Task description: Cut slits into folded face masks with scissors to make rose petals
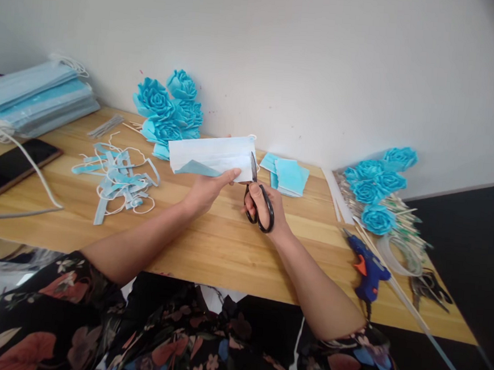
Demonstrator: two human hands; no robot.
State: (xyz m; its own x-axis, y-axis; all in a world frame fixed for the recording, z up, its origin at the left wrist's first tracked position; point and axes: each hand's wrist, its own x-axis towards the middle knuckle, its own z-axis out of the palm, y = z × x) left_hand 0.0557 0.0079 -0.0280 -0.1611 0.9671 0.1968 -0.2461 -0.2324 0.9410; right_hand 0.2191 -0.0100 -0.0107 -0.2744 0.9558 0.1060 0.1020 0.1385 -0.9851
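Note:
A pale face mask [211,152] is held up above the table by my left hand [210,190], its thumb on the near side and the other fingers mostly hidden behind. One lower flap of the mask is folded, showing a bluer layer. My right hand [266,203] grips black-handled scissors [265,223], thumb and fingers through the loops. The scissor blades point upward at the mask's right end, close to its ear loop; whether they have cut into it I cannot tell. Behind and right of the scissors lie cut light-blue fabric pieces [290,176].
Mask strips with ear loops [121,178] lie at left, near a phone [15,169], a cable [35,162] and stacked masks [44,98]. Blue fabric roses [153,98] lean by the wall. At right are more roses [371,180], a glue gun [368,268] and pliers [429,288].

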